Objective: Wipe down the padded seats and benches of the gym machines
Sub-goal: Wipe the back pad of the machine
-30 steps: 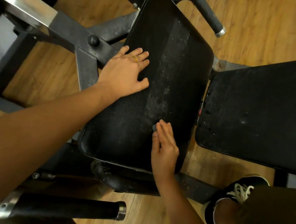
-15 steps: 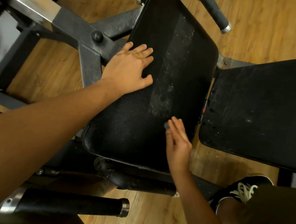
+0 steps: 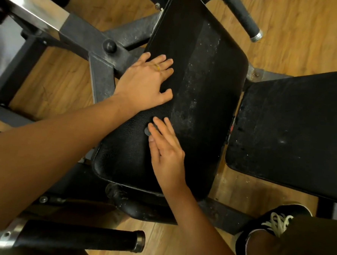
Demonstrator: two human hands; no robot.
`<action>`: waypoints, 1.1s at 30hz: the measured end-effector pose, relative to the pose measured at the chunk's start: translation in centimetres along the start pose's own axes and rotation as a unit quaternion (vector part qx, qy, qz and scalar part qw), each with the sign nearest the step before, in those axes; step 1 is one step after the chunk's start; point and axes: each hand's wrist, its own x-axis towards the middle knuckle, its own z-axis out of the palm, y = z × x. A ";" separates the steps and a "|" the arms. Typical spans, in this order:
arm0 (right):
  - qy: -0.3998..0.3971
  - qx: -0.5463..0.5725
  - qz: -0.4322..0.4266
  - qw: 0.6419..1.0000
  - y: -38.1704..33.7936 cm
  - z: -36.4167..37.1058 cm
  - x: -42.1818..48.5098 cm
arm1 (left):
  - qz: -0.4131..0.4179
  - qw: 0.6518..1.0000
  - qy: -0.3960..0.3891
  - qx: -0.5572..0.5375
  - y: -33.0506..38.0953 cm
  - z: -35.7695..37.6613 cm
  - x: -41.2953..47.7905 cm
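A black padded seat (image 3: 201,94) fills the middle of the view, with a pale dusty streak down its centre. My left hand (image 3: 146,82) lies flat on its left edge, fingers spread, a ring on one finger. My right hand (image 3: 166,151) rests flat on the lower middle of the seat, just below the left hand. A small dark grey pad (image 3: 147,131) peeks out from under its fingertips, pressed against the vinyl. A second black padded bench (image 3: 293,131) lies to the right, speckled with dust.
The grey steel frame (image 3: 101,50) of the machine runs under the seat on the left. One black grip handle (image 3: 241,15) sticks out at the top and another (image 3: 82,238) at the bottom left. My shoe (image 3: 272,220) stands on the wooden floor (image 3: 299,36) at the bottom right.
My right hand has slid left across the seat with the grey pad, from the right-hand side to just below my left hand. The left hand has stayed put.
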 end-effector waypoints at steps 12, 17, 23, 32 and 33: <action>0.138 -0.013 0.224 0.965 2.5 -1.2 -1.0 | -0.001 1.000 -0.003 -0.006 0.0 0.0 0.0; 0.088 0.015 0.103 0.991 -1.7 1.5 2.3 | -0.006 1.000 0.003 -0.012 0.1 -0.1 0.0; 0.069 -0.011 0.075 0.995 1.0 0.3 1.5 | -0.007 1.000 -0.006 -0.012 0.1 -0.2 0.0; 0.168 -0.027 0.276 0.946 4.2 -2.1 1.7 | -0.003 1.000 0.000 -0.007 0.1 -0.1 -0.1; 0.162 -0.024 0.262 0.951 3.5 -1.6 1.9 | -0.003 1.000 0.002 -0.006 0.1 -0.1 -0.1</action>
